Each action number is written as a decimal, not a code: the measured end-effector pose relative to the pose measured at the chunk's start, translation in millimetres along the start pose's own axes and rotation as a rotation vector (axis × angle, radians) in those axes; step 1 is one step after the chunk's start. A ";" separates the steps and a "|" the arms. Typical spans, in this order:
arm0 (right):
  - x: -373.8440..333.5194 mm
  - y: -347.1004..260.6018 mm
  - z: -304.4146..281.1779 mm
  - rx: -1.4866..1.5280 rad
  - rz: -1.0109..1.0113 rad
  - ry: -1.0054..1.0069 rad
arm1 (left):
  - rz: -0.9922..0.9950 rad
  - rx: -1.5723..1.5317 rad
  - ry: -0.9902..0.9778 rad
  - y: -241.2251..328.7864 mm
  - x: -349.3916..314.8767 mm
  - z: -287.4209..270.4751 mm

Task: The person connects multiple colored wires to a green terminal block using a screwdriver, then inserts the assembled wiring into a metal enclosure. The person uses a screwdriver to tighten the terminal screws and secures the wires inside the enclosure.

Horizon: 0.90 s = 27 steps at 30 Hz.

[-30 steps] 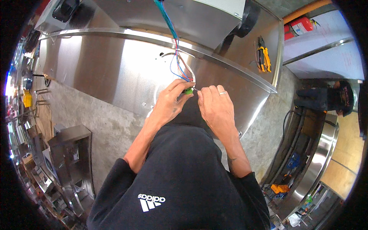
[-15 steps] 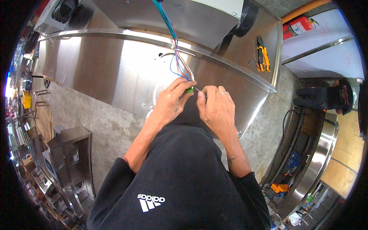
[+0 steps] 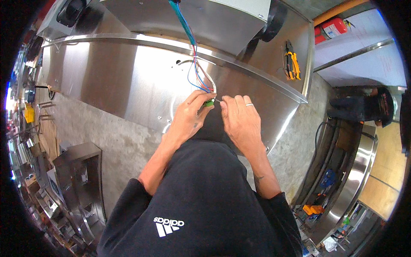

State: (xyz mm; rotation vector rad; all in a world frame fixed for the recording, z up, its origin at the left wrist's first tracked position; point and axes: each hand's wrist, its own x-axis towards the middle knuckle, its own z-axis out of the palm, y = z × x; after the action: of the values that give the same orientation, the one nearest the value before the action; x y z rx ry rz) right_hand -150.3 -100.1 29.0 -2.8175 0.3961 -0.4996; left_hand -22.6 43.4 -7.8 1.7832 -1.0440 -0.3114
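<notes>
In front of my body, my left hand (image 3: 186,116) pinches a small green terminal connector (image 3: 208,103) between thumb and fingers. Blue, red and white wires (image 3: 200,76) run down to it from a teal sleeve (image 3: 184,23). My right hand (image 3: 242,122) is closed on what looks like a small screwdriver (image 3: 218,100). Only its thin metal shaft shows, pointing left at the connector; its handle is hidden in my fingers. Whether the tip touches a screw cannot be made out. Both hands are over the near edge of a stainless steel panel (image 3: 107,73).
Yellow-and-black pliers (image 3: 292,62) lie on the steel surface at the far right. A large metal housing (image 3: 222,25) stands behind the wires. Steel frames (image 3: 81,158) stand on the left floor. At the right are a fire extinguisher (image 3: 336,28) and another person (image 3: 364,107) in dark clothes.
The connector and wires have shifted very slightly left with my left hand. The tool in my right hand stays at the connector's right side; both grips look the same.
</notes>
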 end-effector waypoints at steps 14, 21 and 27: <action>3.7 -0.6 -4.5 0.008 0.005 -0.026 | 0.000 0.013 0.032 -0.8 0.4 0.5; -1.9 5.0 1.3 0.089 -0.015 -0.096 | 0.003 -0.001 0.012 -2.4 2.5 -1.0; 5.7 -1.3 -4.8 0.112 0.013 -0.007 | -0.013 0.025 -0.003 1.3 -0.6 -0.6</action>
State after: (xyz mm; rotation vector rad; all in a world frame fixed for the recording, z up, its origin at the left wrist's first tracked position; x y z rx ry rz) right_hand -146.7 -101.6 35.4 -2.7070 0.3726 -0.4935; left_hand -23.2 44.0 -6.6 1.8132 -1.0427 -0.3098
